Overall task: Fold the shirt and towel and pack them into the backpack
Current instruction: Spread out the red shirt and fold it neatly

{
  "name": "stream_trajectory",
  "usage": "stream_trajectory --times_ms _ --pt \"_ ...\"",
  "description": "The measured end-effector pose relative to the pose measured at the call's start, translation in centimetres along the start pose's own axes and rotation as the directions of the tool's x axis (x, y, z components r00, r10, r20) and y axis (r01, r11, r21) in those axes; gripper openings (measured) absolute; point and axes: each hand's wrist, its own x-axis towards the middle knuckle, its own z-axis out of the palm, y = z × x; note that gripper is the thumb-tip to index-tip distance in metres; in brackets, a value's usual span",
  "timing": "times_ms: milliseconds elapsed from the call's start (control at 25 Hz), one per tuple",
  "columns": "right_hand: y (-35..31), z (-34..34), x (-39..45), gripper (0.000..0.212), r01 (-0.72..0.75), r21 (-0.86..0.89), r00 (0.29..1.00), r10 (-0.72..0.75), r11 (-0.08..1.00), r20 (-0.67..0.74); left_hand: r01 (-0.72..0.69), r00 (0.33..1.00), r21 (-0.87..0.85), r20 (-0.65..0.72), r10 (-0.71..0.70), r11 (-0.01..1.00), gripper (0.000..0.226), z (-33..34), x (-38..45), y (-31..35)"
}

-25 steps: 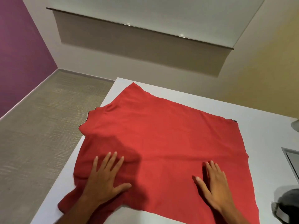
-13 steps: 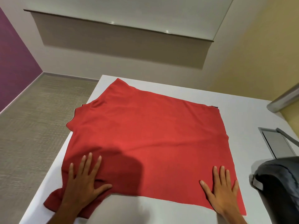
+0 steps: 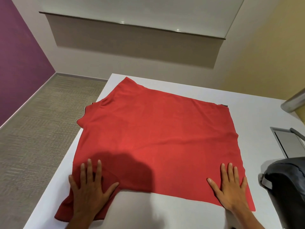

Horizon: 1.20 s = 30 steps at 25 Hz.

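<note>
Head view: red shirt (image 3: 156,138) lies flat on white table (image 3: 255,113), collar left.
Left hand (image 3: 89,189): flat, pressing near sleeve.
Right hand (image 3: 231,187): flat on near hem corner.

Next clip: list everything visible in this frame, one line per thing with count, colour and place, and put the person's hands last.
shirt: 1, red, spread flat across the table, unfolded, collar at the left edge.
backpack: 1, dark grey, on the table at the right edge of the frame, partly cut off.
table: 1, white, under the shirt.
hatch: 1, grey metal, set into the table top behind the backpack.
carpet: 1, beige, floor left of the table.
wall panel: 1, purple, far left.
towel: not in view.
left hand: 1, fingers straight, flat on the shirt's near left part.
right hand: 1, fingers straight, flat on the shirt's near right corner.
</note>
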Motion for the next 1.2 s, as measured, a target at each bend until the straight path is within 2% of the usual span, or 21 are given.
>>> stream_trajectory --times_ms 120,200,240,360,560,840,960,1080,1200 --pt "0.4 0.0 -0.3 0.101 0.001 -0.01 1.0 -0.001 1.0 -0.004 -0.228 0.972 0.059 -0.053 0.231 0.972 0.086 0.4 -0.6 -0.2" --pt "0.6 0.1 -0.5 0.101 -0.009 -0.01 1.0 0.009 1.0 -0.004 -0.309 0.949 0.072 -0.038 0.312 0.948 0.079 0.7 -1.1 -0.3" --pt "0.6 0.2 -0.6 0.1 -0.012 -0.008 1.0 0.012 1.0 -0.003 -0.281 0.959 0.066 -0.013 0.282 0.958 0.079 0.8 -1.3 -0.3" --pt "0.8 0.3 -0.7 0.099 -0.018 0.001 1.0 0.018 1.0 -0.007 -0.061 0.995 0.026 0.078 0.059 0.998 0.092 0.9 -1.6 -0.1" --pt "1.0 0.8 -1.6 0.1 -0.024 0.018 1.0 0.024 1.0 -0.018 0.0 0.99 0.017 0.144 -0.003 1.0 0.097 0.7 -1.7 0.3" --pt "0.9 1.0 -2.1 0.106 -0.053 0.016 0.998 0.053 0.998 -0.021 0.006 1.0 -0.045 0.028 -0.004 0.999 0.099 0.4 -2.0 0.6" --pt "0.7 0.0 -1.3 0.1 -0.047 0.095 0.993 0.056 0.994 -0.103 0.0 0.997 -0.059 -0.075 -0.005 0.998 0.093 -0.4 -0.3 0.4" --pt "-0.2 -2.3 2.0 0.092 0.015 0.165 0.975 0.022 0.986 -0.222 -0.111 0.981 -0.033 -0.166 0.104 0.993 0.09 -1.0 4.4 0.5" --pt "-1.6 -4.4 7.1 0.096 0.06 0.192 0.97 -0.012 0.98 -0.241 -0.23 0.971 -0.033 -0.077 0.227 0.973 0.088 -1.6 10.8 2.2"
